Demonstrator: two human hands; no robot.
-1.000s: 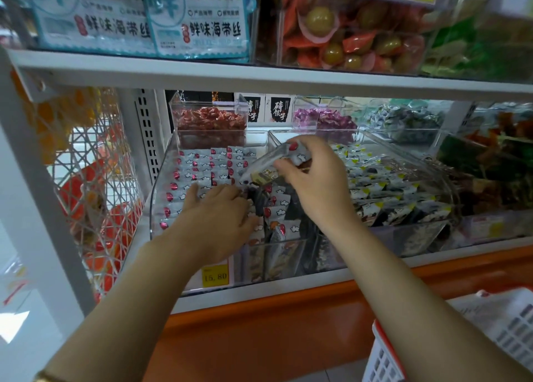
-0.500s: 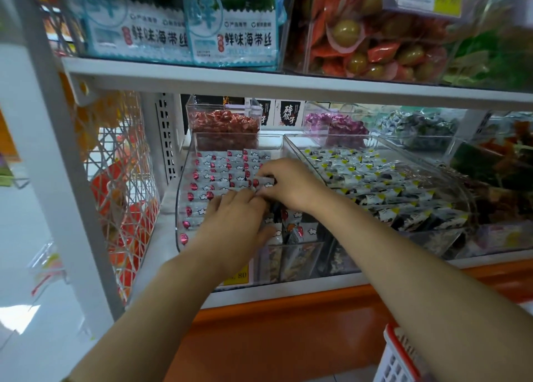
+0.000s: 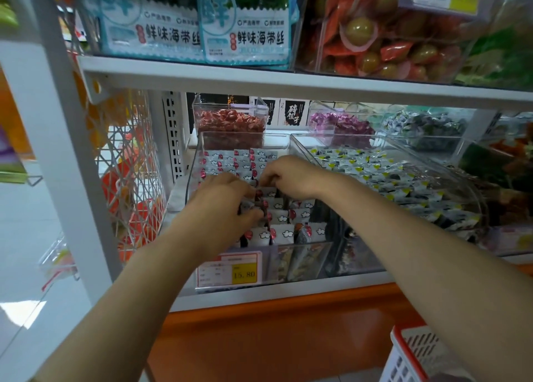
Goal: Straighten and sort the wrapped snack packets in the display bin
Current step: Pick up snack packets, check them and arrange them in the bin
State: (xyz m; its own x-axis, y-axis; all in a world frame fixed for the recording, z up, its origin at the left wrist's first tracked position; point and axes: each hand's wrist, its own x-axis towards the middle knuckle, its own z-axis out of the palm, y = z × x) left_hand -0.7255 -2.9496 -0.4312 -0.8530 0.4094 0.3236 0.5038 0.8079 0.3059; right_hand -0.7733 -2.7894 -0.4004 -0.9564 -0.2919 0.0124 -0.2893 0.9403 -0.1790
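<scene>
A clear display bin [image 3: 305, 259] on the lower shelf holds rows of white wrapped snack packets [image 3: 281, 217] with red dots and cloud marks. Packets at the back [image 3: 227, 160] lie flat in neat rows; those at the front stand on edge. My left hand [image 3: 220, 205] is in the middle of the bin, thumb and curled fingers pinching a packet at the row's left side. My right hand [image 3: 292, 175] reaches in from the right, its fingers curled down onto packets just behind the left hand. The packets under both hands are hidden.
A second clear bin [image 3: 403, 151] of yellow-marked packets stands right beside it. Small bins of red sweets [image 3: 230, 122] and purple sweets [image 3: 341, 122] sit behind. The upper shelf [image 3: 259, 81] hangs close overhead. A yellow price tag [image 3: 243, 269], a wire rack [image 3: 129, 165] and a red-rimmed basket [image 3: 409, 353] are nearby.
My right hand brought the packet it held above the bin down into the rows and now works among them. My left hand shifted slightly and curled its fingers onto a packet.
</scene>
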